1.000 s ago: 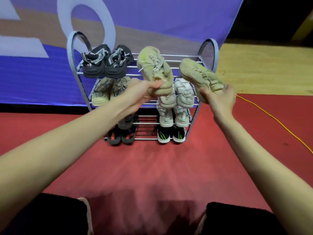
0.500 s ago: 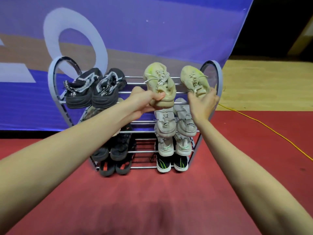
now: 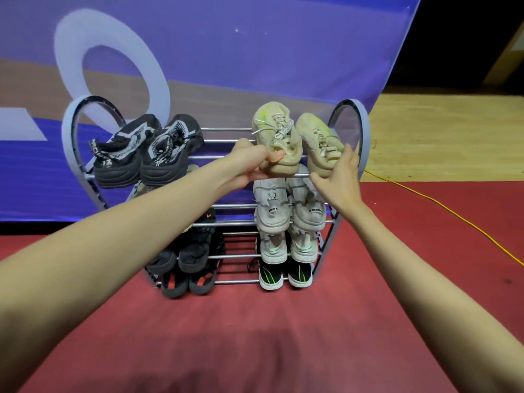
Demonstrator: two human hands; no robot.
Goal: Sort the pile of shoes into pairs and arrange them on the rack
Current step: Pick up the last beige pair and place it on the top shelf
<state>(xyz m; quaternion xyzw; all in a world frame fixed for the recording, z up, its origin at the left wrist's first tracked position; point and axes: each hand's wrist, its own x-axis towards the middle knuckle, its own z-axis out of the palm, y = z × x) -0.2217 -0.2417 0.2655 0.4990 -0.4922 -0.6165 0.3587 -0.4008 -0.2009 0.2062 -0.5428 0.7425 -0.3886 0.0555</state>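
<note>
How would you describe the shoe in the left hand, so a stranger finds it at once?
Look at the grey metal shoe rack, top shelf, right half. Two beige sneakers sit there; it is the left one, pinched at the heel by the left hand, with loose white laces.

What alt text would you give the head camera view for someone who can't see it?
A person's left hand grips the heel of one beige lace-up sneaker and the right hand rests open against its mate, both on the top tier of a grey metal shoe rack. A black-and-white patterned pair sits beside them; more pairs fill the lower tiers.
</note>
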